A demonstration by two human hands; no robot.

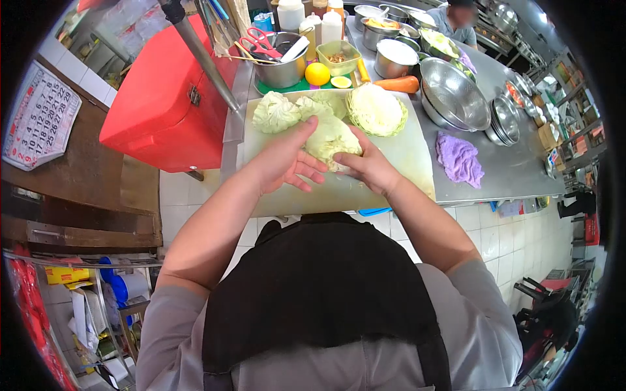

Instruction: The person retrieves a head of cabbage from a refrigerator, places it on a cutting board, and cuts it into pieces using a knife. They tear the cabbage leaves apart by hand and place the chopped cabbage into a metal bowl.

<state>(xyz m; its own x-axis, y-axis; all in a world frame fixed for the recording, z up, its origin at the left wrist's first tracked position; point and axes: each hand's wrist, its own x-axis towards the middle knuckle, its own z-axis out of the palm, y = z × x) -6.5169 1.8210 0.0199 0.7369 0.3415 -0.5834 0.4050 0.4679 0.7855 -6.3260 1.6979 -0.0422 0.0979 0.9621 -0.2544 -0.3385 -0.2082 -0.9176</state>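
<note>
Over the cutting board point(411, 176) a pale green cabbage piece point(328, 138) is between my two hands. My right hand point(370, 166) grips its right side, the thumb in front and the other fingers partly hidden behind. Beside its lower left, my left hand point(287, 159) is turned palm inward with its fingers spread and the thumb up along the cabbage. Loose cabbage leaves point(274, 112) lie at the board's back left. To the right rests a cut cabbage half point(375, 109), its pale cut face upward.
Behind the board stand a pot of utensils point(283, 72), an orange point(317, 73), a cut lime point(340, 82) and a carrot point(399, 84). On the steel counter are a colander point(456, 94) and a purple cloth point(458, 159). A red cooler point(160, 98) stands left; a person point(453, 23) is across the counter.
</note>
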